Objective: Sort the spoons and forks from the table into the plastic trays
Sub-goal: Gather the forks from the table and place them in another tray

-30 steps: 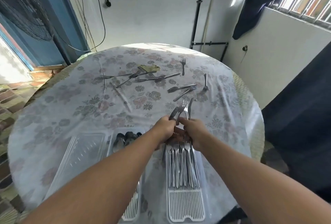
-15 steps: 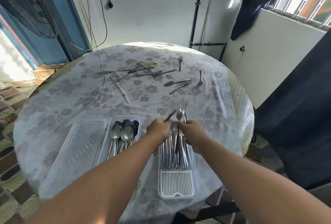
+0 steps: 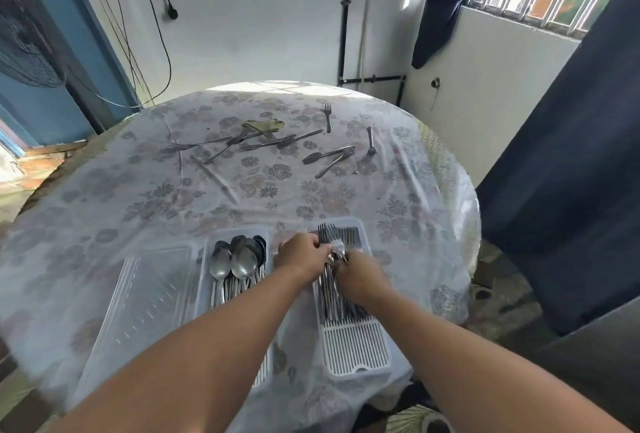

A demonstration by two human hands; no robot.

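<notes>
Where spoons (image 3: 239, 261) fill one tray, forks (image 3: 341, 297) another.

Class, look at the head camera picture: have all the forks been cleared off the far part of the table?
No: several loose forks lie scattered on the table beyond the trays, while both hands work at the fork tray.

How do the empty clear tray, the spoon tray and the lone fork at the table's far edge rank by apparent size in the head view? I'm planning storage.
1. Empty clear tray, largest.
2. Spoon tray; partly hidden by the left arm, so the ranking against the first is unsure.
3. Lone fork, smallest, though farthest from the camera.
</notes>
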